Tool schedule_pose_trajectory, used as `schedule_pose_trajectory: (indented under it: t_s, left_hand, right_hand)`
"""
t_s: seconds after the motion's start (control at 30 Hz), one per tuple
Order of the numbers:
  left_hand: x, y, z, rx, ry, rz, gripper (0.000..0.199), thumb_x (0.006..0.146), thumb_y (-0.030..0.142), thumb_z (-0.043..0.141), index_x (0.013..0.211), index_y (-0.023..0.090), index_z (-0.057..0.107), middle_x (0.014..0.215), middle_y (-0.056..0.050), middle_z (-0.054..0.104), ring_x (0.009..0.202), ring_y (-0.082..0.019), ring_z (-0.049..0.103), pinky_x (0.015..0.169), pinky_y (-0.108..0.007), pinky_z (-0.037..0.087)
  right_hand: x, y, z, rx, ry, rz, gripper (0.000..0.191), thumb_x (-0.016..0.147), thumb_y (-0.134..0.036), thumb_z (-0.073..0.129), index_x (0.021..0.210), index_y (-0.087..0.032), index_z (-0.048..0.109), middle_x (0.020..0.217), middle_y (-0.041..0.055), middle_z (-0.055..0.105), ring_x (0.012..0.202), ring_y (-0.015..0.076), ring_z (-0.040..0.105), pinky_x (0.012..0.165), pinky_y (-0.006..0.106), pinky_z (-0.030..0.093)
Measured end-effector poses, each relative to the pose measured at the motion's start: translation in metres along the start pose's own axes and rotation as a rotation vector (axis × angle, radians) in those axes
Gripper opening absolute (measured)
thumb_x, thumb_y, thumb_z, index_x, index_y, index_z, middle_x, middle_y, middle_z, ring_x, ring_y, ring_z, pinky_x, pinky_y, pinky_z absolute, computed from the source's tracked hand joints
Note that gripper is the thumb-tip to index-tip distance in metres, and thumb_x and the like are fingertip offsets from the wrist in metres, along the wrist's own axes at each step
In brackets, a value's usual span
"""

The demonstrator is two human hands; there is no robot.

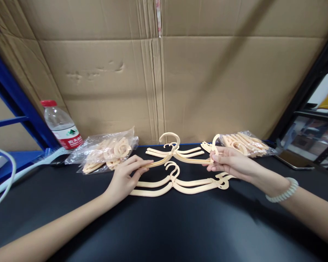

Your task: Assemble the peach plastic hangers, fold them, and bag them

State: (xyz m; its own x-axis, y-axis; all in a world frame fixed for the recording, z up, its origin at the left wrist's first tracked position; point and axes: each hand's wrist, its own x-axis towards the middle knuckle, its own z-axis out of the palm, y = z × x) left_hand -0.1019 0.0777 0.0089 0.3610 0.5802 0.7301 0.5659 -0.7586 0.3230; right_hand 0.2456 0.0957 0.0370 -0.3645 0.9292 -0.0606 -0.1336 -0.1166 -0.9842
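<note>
A cream folding clothes hanger (190,160) is held up level above the black table, its hook pointing upward. My left hand (128,175) pinches the tip of its left arm between thumb and fingers. At the other end, my right hand (231,162) grips the tip of the right arm, where a curved cream piece (215,142) rises from the fingers. Whether that piece is joined to the arm I cannot tell. Nearer me lie two hangers (153,194) side by side, with small curved end pieces (222,183) by their right tips. More hanger arms (192,150) lie behind the held one.
A clear plastic bag of cream parts (106,153) lies at the back left, another bag (246,143) at the back right. A red-capped water bottle (62,125) leans at the left. A phone (293,160) rests on the right. Cardboard (207,72) walls off the back.
</note>
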Motion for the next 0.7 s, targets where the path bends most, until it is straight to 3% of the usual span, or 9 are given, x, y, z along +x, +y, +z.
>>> schedule_pose_trajectory:
  t_s: [0.27,0.43,0.57,0.7]
  left_hand:
    - [-0.002,0.009,-0.001,0.047,-0.043,0.019,0.027,0.093,0.013,0.051,0.116,0.018,0.064,0.081,-0.003,0.067,0.072,-0.014,0.064,0.068,-0.026,0.052]
    - [-0.002,0.009,-0.004,0.149,-0.039,0.053,0.021,0.093,0.017,0.051,0.109,0.015,0.064,0.082,-0.005,0.067,0.069,-0.014,0.063,0.065,-0.024,0.051]
    - [0.003,0.008,-0.017,0.282,-0.066,-0.080,0.020,0.091,0.025,0.050,0.103,0.015,0.063,0.074,-0.002,0.065,0.066,-0.016,0.061,0.061,-0.025,0.048]
    - [0.009,0.015,-0.031,0.355,-0.180,-0.111,0.019,0.087,0.025,0.047,0.096,0.017,0.061,0.076,-0.001,0.065,0.064,-0.016,0.060,0.060,-0.025,0.046]
  right_hand:
    - [0.004,0.004,0.000,-0.006,0.090,-0.065,0.028,0.073,-0.030,0.080,0.077,-0.020,0.054,0.074,0.0033,0.069,0.066,0.0169,0.069,0.065,0.029,0.058]
    - [0.006,0.000,-0.003,0.022,0.109,-0.201,0.028,0.075,-0.031,0.076,0.100,-0.022,0.067,0.099,0.0048,0.070,0.074,0.0151,0.064,0.058,0.026,0.052]
    - [0.008,-0.007,-0.017,0.013,0.180,-0.327,0.019,0.073,-0.035,0.078,0.088,-0.023,0.074,0.078,0.0018,0.065,0.069,0.0136,0.057,0.053,0.024,0.047]
    - [0.007,-0.015,-0.036,-0.234,0.096,-0.245,0.022,0.066,-0.035,0.084,0.078,-0.020,0.074,0.070,0.0023,0.065,0.060,0.0123,0.057,0.053,0.024,0.047]
